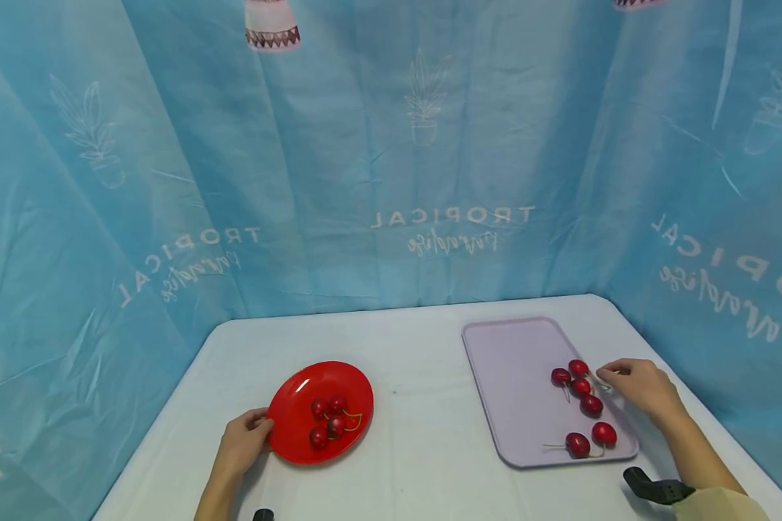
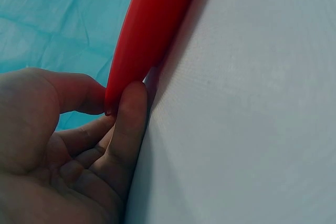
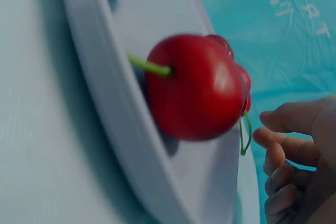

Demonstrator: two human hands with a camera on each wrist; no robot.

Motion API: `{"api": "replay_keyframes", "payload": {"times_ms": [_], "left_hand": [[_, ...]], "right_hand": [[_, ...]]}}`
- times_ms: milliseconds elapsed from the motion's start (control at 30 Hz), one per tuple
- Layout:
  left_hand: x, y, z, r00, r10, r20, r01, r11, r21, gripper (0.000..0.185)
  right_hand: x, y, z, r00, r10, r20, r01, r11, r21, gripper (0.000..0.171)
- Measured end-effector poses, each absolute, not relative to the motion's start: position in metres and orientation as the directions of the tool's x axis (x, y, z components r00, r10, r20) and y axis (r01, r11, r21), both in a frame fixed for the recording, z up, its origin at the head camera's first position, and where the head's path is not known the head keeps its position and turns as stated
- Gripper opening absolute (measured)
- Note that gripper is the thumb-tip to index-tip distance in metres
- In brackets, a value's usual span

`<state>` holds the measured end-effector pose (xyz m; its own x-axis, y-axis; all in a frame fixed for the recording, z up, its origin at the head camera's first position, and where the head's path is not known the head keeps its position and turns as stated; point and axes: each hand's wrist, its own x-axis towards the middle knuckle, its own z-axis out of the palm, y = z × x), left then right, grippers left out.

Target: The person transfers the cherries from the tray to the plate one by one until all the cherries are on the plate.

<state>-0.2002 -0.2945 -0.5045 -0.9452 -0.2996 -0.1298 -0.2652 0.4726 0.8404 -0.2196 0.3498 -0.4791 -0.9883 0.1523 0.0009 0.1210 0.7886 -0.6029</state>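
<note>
In the head view my left hand (image 1: pixel 241 443) grips the left rim of a round red plate (image 1: pixel 289 391). The left wrist view shows thumb and fingers pinching the plate's edge (image 2: pixel 152 24) close above the white table. Several dark red cherries (image 1: pixel 335 427) with green stems lie on it. At the right edge of a pale lilac tray (image 1: pixel 515 376), my right hand (image 1: pixel 641 387) reaches toward a cluster of cherries (image 1: pixel 581 387). The right wrist view shows a small gap between thumb and index fingertip, just beside a cherry stem (image 3: pixel 248 127); other fingers are bent.
Two more cherries (image 1: pixel 578 445) lie near the tray's front right corner. A white cloth covers the table (image 1: pixel 423 405), with bare surface between plate and tray. Blue printed curtains (image 1: pixel 397 145) hang behind and on both sides. A black strap (image 1: pixel 658 488) circles the right wrist.
</note>
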Motion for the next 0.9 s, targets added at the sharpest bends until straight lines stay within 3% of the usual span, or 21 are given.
{"api": "replay_keyframes", "payload": {"times_ms": [633, 900], "left_hand": [[-0.201, -0.295, -0.503, -0.948, -0.297, -0.119, -0.25, 0.456, 0.854, 0.042], [-0.201, -0.294, -0.502, -0.943, -0.307, -0.126, -0.263, 0.458, 0.849, 0.041]], "right_hand": [[-0.229, 0.364, -0.487, -0.975, 0.127, -0.179, 0.209, 0.79, -0.576, 0.071], [-0.225, 0.363, -0.489, -0.976, 0.115, -0.184, 0.202, 0.785, -0.585, 0.063]]}}
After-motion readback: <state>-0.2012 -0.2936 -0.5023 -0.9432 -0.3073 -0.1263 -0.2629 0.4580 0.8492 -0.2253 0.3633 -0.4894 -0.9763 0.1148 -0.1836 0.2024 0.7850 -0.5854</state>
